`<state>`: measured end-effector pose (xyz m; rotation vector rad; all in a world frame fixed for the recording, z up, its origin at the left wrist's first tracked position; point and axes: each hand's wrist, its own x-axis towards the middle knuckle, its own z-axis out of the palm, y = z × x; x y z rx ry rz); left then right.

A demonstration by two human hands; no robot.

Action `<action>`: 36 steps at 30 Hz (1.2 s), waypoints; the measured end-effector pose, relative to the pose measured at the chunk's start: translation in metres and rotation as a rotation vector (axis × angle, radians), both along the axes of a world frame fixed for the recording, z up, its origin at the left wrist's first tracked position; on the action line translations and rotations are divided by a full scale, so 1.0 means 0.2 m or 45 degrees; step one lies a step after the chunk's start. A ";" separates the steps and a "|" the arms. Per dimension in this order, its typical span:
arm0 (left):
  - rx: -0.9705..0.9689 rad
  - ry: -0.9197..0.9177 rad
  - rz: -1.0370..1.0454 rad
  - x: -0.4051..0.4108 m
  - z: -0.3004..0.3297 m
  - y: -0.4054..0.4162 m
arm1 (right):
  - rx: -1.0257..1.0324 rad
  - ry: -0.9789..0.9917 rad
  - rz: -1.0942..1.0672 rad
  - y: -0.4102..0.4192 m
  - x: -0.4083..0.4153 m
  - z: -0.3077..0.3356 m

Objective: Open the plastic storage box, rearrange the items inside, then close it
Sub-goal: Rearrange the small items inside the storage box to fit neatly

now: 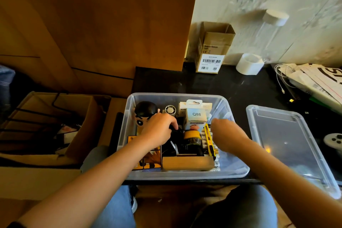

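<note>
A person seated at a dark table (212,83) reaches both hands into the open plastic storage box (129,113), whose clear lid (288,140) lies just beside it on the right. The left hand (157,131) is curled down among black cables (177,140) at the middle of the box and appears to pinch one, though the fingertips are partly hidden; the right hand (227,135) hovers over the right side with fingers bent under, and whether it holds anything cannot be told. Packed around them are a cartoon figure (144,114) with a black head, a white box marked Q88 (196,116), a yellow-capped jar (192,137), a yellow utility knife (210,140) lying on a row of batteries (216,164), and a brown cardboard tray (187,163) at the near wall. The rearranging looks mid-way; the cable bundle would best be lifted clear as one loop, so it does not drag the jar or snag the knife, then tucked flat below the rim so the lid can seat. The tall Q88 box and the figure may stand in the lid's way. Beyond, a small carton (212,50), a roll of white tape (249,64) and papers (314,77) crowd the table
</note>
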<state>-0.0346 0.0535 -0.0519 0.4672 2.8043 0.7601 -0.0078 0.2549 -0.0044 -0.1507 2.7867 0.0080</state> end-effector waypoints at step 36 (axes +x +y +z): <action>0.287 0.555 0.839 0.33 0.16 -0.22 | -1.504 0.549 -0.761 0.29 0.29 -0.27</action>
